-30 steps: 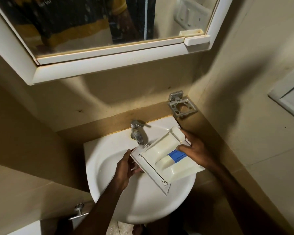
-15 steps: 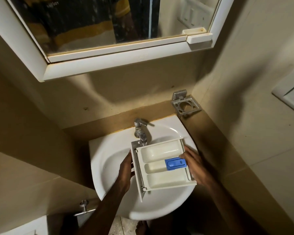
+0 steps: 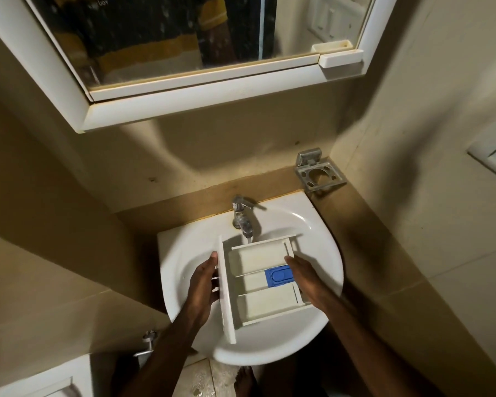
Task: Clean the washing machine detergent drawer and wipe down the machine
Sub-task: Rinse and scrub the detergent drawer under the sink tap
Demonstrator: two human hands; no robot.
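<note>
The white detergent drawer (image 3: pixel 258 282) lies level over the white basin (image 3: pixel 324 242), its three compartments facing up and a blue cap (image 3: pixel 279 277) in the middle one. Its front panel points left. My left hand (image 3: pixel 202 285) grips that front panel, thumb on top. At the drawer's back end, my right hand (image 3: pixel 305 277) holds it with fingers over the rim. The chrome tap (image 3: pixel 242 216) stands just behind the drawer's far edge, and a thin stream of water seems to leave the spout.
A white-framed mirror cabinet (image 3: pixel 201 101) hangs overhead. A metal holder (image 3: pixel 318 173) is fixed to the wall at the back right. Beige tiled walls close in on both sides. A wall valve (image 3: pixel 148 343) sits low left, and a bare foot (image 3: pixel 244 381) shows below the basin.
The drawer went from tilted up on its side to flat and level under the tap, and it came closer to me. Both hands kept their hold.
</note>
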